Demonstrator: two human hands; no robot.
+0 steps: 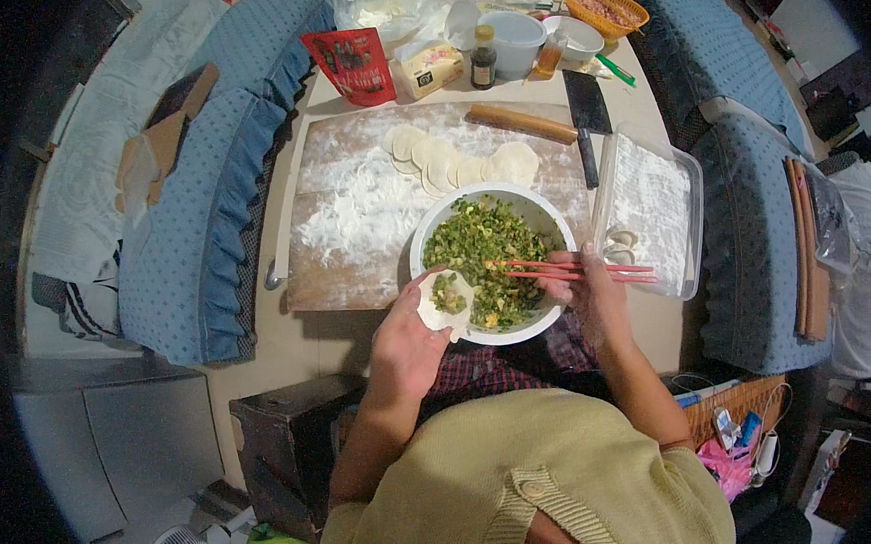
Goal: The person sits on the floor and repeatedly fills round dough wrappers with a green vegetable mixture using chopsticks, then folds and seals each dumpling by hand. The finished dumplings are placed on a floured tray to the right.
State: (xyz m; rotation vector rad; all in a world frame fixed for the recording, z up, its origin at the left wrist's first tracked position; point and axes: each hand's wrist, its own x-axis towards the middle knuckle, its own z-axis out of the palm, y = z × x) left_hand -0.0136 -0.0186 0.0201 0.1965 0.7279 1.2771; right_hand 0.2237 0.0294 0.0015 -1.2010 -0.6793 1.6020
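Note:
A round dumpling wrapper [429, 313] rests in my left hand [410, 347], held at the near left rim of a white bowl [417, 247]. On the wrapper sits a small mound of green filling [449, 293]. My right hand [591, 286] grips a pair of red chopsticks [620, 267] at the bowl's right side. Their tips reach over the chopped green filling [477, 229] in the bowl. Beyond the bowl, a row of overlapping wrappers [459, 160] lies on a floured wooden board [333, 288].
Right of the bowl, a clear plastic container [688, 222] holds flour and a few folded dumplings [619, 247]. A rolling pin [524, 122] and a cleaver [587, 105] lie behind. Farther back stand a red pouch [355, 68], a sauce bottle [483, 59] and an orange basket [606, 8].

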